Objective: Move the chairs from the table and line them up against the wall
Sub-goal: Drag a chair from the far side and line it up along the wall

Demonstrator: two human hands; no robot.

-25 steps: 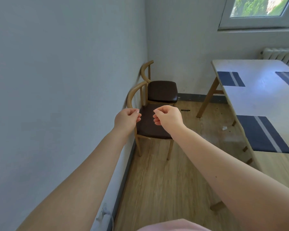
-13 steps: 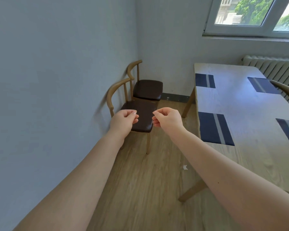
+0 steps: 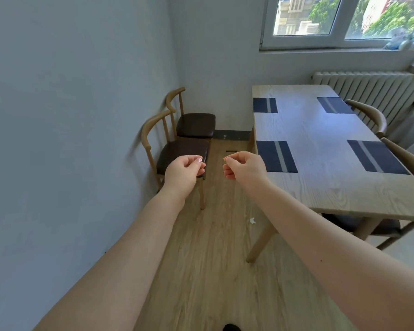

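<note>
No writing or label can be read anywhere. Two chairs stand side by side against the left wall (image 3: 69, 115), backs touching it: the near chair (image 3: 177, 151) and the far chair (image 3: 195, 124) in the corner. Two more chairs (image 3: 368, 114) sit at the far right edge of the tabletop (image 3: 320, 187), which carries four striped placemats (image 3: 276, 156). A strip of bare floor (image 3: 213, 259) runs between the wall chairs and the tabletop's left edge. The left hand (image 3: 184, 169) and right hand (image 3: 245, 167) hang over that strip, each grip loosely curled and holding nothing.
</note>
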